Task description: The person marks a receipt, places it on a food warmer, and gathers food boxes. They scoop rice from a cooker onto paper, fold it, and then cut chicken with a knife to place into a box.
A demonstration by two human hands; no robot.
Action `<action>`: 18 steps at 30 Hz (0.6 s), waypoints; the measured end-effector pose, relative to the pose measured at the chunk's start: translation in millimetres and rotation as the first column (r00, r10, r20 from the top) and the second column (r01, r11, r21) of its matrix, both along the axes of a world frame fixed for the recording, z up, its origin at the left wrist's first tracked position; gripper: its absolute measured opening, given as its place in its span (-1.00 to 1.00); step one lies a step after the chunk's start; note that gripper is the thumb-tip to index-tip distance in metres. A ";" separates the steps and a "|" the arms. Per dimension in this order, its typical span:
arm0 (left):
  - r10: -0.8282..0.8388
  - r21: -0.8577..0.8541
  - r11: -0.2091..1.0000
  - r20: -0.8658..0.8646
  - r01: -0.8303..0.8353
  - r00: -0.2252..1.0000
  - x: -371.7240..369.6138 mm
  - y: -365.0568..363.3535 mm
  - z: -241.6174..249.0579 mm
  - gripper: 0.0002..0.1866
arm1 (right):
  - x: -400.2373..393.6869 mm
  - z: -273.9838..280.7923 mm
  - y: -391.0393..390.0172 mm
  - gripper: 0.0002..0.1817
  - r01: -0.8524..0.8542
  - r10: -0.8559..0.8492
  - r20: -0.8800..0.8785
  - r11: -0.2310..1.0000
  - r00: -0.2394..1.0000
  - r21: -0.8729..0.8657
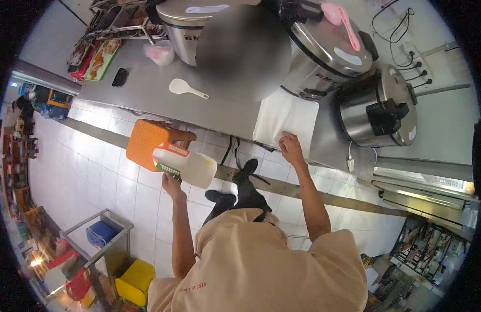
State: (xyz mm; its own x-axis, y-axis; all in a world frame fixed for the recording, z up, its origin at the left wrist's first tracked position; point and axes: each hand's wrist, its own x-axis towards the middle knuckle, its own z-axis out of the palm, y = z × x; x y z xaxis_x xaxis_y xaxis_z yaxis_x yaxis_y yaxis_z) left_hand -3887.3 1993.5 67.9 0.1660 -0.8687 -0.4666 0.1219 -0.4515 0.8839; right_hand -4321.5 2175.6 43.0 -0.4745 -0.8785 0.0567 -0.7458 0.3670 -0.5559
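Head view: one white sheet lies flat on the tabletop at one o'clock; how much is done or left, you cannot tell; your left hand, at eight, grips a white pack off the tabletop; your right hand, at three, reaches forward, fingers bent, part-open, at the sheet's near edge.

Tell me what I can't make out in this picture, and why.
All in the head view:
- What lies behind the round dark patch: blurred over.
- The inside of the rightmost steel pot: hidden by its lid.
- The marks on the green strip at the left hand: too small.
- Whether the right hand grips the white sheet: its fingers hide that.
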 end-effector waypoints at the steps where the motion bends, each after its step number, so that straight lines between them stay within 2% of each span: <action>1: 0.001 -0.032 0.999 -0.013 -0.001 1.000 11.4 3.4 -5.6 -0.68 | 0.6 -0.9 -1.8 -0.84 0.042 -0.041 0.036 0.998 0.999 -0.036; 4: 0.079 -0.024 0.997 -0.024 -0.079 0.997 46.4 11.5 -13.9 -0.66 | 4.4 -6.8 -6.9 -0.94 0.189 -0.184 0.050 0.977 0.982 -0.102; 7: 0.155 -0.007 0.988 -0.028 -0.155 0.988 77.6 23.1 -9.2 -0.64 | 6.3 -12.2 -15.0 -0.87 0.322 -0.275 0.198 0.906 0.941 -0.274; 10: 0.216 0.004 0.976 -0.032 -0.216 0.976 102.3 33.0 -14.3 -0.68 | -7.7 -19.8 -18.6 -0.86 0.325 -0.273 0.221 0.912 0.936 -0.251; 13: 0.254 -0.022 0.967 -0.046 -0.256 0.966 132.2 37.2 -21.7 -0.74 | -42.1 -34.1 -27.8 -0.86 0.351 -0.352 0.007 0.931 0.936 -0.099; 14: 0.270 -0.033 0.962 -0.048 -0.272 0.962 138.5 42.0 -21.5 -0.75 | -55.7 -34.8 -29.5 -0.86 0.328 -0.338 -0.083 0.939 0.938 -0.107; 15: 0.341 -0.060 0.937 -0.044 -0.344 0.939 142.2 44.2 -16.9 -0.80 | -61.2 -23.0 -36.7 -0.85 0.416 -0.420 -0.019 0.903 0.907 -0.107; 17: 0.433 -0.066 0.898 -0.025 -0.434 0.901 149.7 46.3 -2.3 -0.82 | -79.4 -11.4 -50.4 -0.78 0.610 -0.629 -0.149 0.777 0.763 -0.155; 18: 0.479 -0.064 0.876 -0.011 -0.478 0.878 156.0 51.4 1.6 -0.83 | -70.7 16.9 -68.0 -0.78 0.732 -0.759 -0.168 0.651 0.629 -0.203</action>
